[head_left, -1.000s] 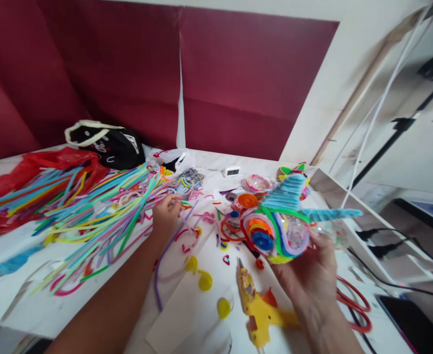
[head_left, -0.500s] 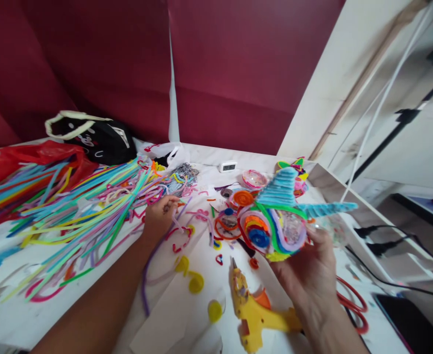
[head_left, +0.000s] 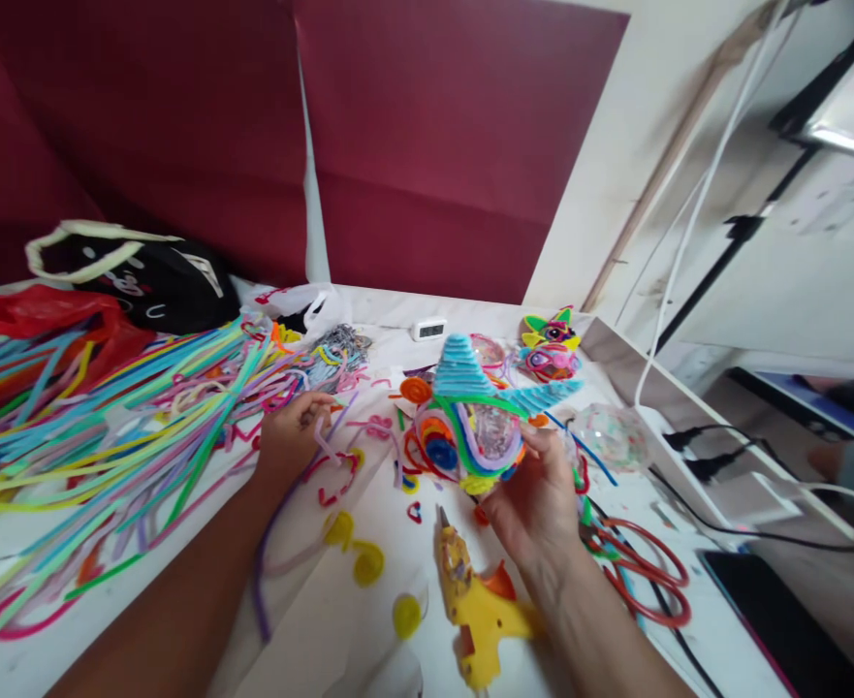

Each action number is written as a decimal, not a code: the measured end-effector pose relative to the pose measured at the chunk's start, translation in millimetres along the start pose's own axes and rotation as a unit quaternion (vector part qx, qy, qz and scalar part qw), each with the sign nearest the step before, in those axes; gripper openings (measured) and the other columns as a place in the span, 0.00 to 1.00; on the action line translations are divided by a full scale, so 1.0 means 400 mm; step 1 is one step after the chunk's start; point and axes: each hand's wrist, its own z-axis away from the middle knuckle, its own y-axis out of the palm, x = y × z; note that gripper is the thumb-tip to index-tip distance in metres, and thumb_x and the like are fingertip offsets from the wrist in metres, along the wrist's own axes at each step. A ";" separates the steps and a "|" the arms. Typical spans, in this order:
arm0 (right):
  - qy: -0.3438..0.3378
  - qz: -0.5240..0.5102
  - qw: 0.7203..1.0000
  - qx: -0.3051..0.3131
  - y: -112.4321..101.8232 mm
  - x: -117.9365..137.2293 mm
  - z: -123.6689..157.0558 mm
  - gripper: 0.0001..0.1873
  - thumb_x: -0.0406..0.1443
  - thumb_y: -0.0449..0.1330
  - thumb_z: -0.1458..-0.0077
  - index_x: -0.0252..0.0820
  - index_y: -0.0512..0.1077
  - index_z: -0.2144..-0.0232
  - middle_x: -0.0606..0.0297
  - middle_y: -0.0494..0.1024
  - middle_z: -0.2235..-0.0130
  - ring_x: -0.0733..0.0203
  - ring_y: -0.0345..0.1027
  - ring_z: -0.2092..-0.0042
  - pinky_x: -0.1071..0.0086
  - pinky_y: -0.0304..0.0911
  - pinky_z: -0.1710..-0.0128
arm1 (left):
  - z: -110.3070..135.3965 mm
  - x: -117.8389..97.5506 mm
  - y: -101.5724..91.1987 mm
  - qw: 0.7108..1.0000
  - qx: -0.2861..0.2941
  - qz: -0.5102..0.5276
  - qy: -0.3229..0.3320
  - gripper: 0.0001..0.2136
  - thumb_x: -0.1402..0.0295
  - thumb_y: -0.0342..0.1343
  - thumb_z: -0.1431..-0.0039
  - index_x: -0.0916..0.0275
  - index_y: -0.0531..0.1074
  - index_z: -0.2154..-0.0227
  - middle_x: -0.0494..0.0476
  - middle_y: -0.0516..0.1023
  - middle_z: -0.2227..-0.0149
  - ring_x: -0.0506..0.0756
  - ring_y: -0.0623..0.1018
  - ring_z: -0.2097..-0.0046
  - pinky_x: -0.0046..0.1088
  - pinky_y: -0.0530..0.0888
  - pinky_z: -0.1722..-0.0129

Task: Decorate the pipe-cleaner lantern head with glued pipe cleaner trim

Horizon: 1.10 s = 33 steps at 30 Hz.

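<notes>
In my right hand (head_left: 539, 499) is a fish made of pipe cleaners (head_left: 481, 436), its fingers wrapped round the right side of the body. The fish has rainbow stripes, a blue coiled eye, and a ridged light-blue fin and tail around a clear shell. My left hand (head_left: 294, 428) rests low over the table beside the heap of loose pipe cleaners (head_left: 142, 427). Its fingers are curled together, and whatever lies in them is too small to make out. Below the fish lies a yellow glue gun (head_left: 474, 601), nozzle pointing away from me.
Yellow coiled pieces (head_left: 368, 562) lie between my arms. Red-handled scissors (head_left: 648, 572), a clear dome (head_left: 611, 436) and a phone (head_left: 775, 620) are on the right. A small digital display (head_left: 428, 330), a black bag (head_left: 157, 281) and a finished colourful figure (head_left: 550, 344) stand at the back.
The view has turned slightly right. My right hand has carried the fish left, uncovering the scissors and the colourful figure. My left hand stays by the heap with fingers curled.
</notes>
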 end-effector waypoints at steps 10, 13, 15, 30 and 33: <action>0.003 -0.002 1.000 -0.009 -0.019 -0.003 0.003 0.18 0.35 0.68 0.60 0.46 0.78 0.62 0.71 0.85 0.67 0.58 0.79 0.66 0.62 0.75 0.55 | -0.001 -0.010 0.001 0.999 -0.004 -0.016 0.036 0.11 0.61 0.54 0.48 0.59 0.78 0.69 0.51 0.79 0.78 0.55 0.78 0.76 0.29 0.72 0.73; -0.004 -0.003 1.000 -0.010 -0.022 0.000 0.001 0.17 0.34 0.69 0.61 0.46 0.77 0.64 0.72 0.84 0.69 0.59 0.78 0.69 0.61 0.75 0.56 | 0.000 -0.008 0.000 1.000 0.005 -0.006 0.023 0.11 0.61 0.54 0.48 0.60 0.77 0.67 0.52 0.80 0.77 0.55 0.79 0.75 0.29 0.72 0.73; -0.015 -0.002 1.000 -0.010 -0.022 0.004 0.000 0.18 0.34 0.69 0.62 0.46 0.77 0.63 0.72 0.84 0.69 0.59 0.78 0.70 0.61 0.75 0.57 | 0.000 -0.007 0.000 1.000 0.010 0.003 0.013 0.11 0.61 0.55 0.47 0.59 0.77 0.66 0.52 0.80 0.76 0.55 0.78 0.75 0.28 0.72 0.74; -0.013 -0.009 1.000 0.020 0.022 0.016 0.016 0.16 0.35 0.66 0.59 0.43 0.77 0.63 0.67 0.85 0.65 0.52 0.81 0.59 0.59 0.76 0.57 | -0.041 -0.135 -0.053 0.987 -0.109 0.113 -0.009 0.12 0.62 0.59 0.45 0.60 0.77 0.59 0.49 0.74 0.76 0.51 0.73 0.76 0.26 0.71 0.73; -0.023 -0.009 0.999 0.045 0.057 0.026 0.012 0.15 0.36 0.65 0.57 0.42 0.77 0.63 0.66 0.85 0.65 0.51 0.81 0.58 0.58 0.76 0.57 | -0.047 -0.233 -0.059 0.981 -0.035 0.188 0.007 0.14 0.63 0.62 0.49 0.61 0.77 0.59 0.53 0.78 0.69 0.52 0.77 0.71 0.26 0.74 0.71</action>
